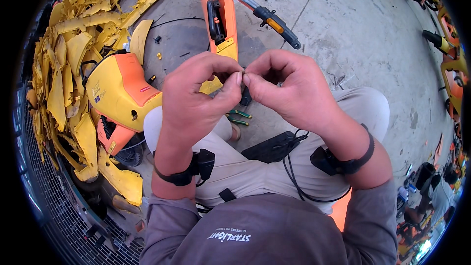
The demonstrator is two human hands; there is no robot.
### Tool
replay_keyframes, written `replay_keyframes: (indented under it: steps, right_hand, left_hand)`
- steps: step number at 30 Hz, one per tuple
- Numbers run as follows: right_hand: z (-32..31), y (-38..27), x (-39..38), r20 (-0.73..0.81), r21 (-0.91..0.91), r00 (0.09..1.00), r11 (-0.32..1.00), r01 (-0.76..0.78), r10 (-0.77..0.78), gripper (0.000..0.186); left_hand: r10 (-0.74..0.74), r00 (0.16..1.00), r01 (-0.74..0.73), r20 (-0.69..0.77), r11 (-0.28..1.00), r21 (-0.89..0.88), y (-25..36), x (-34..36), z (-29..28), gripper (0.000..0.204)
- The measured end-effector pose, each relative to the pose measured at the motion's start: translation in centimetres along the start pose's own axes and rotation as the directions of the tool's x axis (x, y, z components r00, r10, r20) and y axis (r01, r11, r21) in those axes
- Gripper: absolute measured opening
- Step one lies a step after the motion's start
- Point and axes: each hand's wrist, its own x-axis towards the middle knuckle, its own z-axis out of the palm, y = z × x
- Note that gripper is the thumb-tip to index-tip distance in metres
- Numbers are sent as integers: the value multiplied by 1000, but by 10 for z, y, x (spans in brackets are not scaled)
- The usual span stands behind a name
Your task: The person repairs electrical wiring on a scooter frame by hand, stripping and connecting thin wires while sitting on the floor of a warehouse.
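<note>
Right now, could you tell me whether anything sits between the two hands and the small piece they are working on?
Nothing visible does. The left hand and right hand meet fingertip to fingertip, pinching a small dark piece directly between them, too small to identify. The orange frame lies beyond the hands, not between them.

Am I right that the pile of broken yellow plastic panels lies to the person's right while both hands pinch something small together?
Not quite: the head view shows the pile of broken yellow plastic panels on the person's left. The left hand and right hand do pinch together.
</note>
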Motion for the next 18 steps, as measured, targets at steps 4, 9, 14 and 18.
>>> replay_keyframes:
  steps: [4, 9, 14, 18]
  right_hand:
    - [1, -1, 0, -20, 17, 999, 999, 34, -33, 14]
    - [1, 2, 1, -15, -45, 995, 995, 94, -94, 14]
    - [11, 17, 5, -74, -76, 972, 973, 217, -222, 19]
    - [18, 18, 6, -91, -45, 987, 990, 131, -135, 19]
  left_hand:
    - [-17, 999, 17, -33, 1000, -4, -1, -2, 2, 10]
    - [-49, 996, 46, -78, 998, -50, -4, -2, 2, 9]
    - [-48, 993, 43, -104, 998, -52, 0, -2, 6, 8]
    - [-26, 992, 21, -126, 999, -45, -1, -2, 5, 9]
